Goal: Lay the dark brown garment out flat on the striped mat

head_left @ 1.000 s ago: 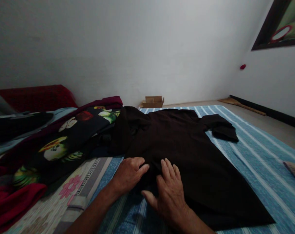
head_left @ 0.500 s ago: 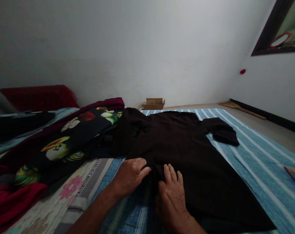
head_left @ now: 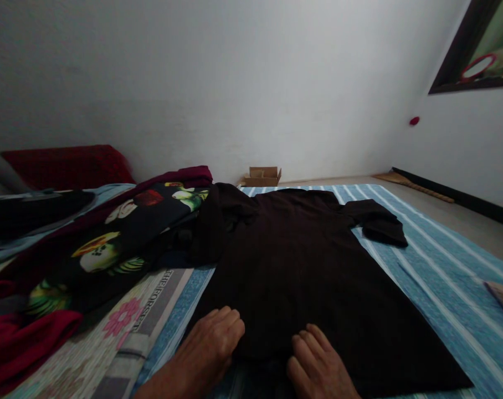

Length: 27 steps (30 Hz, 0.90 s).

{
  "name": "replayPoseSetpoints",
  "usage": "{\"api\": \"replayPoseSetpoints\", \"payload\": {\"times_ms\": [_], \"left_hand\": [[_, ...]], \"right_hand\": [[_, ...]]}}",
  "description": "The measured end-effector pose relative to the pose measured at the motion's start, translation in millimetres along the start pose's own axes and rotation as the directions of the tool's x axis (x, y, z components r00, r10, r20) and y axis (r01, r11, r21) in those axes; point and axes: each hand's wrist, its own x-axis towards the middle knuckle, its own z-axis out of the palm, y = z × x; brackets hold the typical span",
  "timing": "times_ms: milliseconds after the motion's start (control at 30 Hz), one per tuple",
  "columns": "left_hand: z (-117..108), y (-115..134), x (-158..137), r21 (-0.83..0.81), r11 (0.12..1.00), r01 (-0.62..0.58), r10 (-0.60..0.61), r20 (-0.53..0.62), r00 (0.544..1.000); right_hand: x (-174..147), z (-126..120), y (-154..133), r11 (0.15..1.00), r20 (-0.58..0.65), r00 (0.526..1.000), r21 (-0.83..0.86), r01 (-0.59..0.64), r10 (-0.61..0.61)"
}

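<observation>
A dark brown shirt lies spread flat on a blue striped sheet, collar toward the far wall, one short sleeve sticking out to the right. My left hand rests with curled fingers at the shirt's near left hem. My right hand rests at the near hem a little to the right, fingers bent over the cloth. Whether either hand pinches the hem is hard to tell in the dim light.
A pile of clothes and a black fruit-print fabric lies at the left, over a floral bedcover. A red pillow sits at the back left. A small cardboard box stands by the far wall. A framed picture hangs at upper right.
Both hands have slid back toward me along the shirt, from its middle left to the near hem. The shirt's lower left part now lies flatter and smoother.
</observation>
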Motion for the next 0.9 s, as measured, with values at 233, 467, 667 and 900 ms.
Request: {"api": "replayPoseSetpoints", "payload": {"times_ms": [233,467,667,900], "left_hand": [[49,-2,-27,0.067,0.995,0.075,-0.061,-0.19,0.98],[33,-25,-43,0.049,0.992,0.12,-0.091,-0.391,0.916],[43,-32,-60,0.092,0.975,0.201,-0.188,-0.131,0.973],[49,-36,-66,0.04,0.966,0.255,-0.254,-0.03,0.967]], "right_hand": [[-25,10,-9,0.992,-0.063,0.997,-0.125,0.027,-0.035],[-11,-15,6,0.994,-0.012,0.994,-0.034,0.108,-0.108],[-18,-11,3,1.0,0.06,0.998,0.002,0.001,-0.001],[-29,-14,10,0.995,0.19,0.98,0.065,-0.07,0.056]]}}
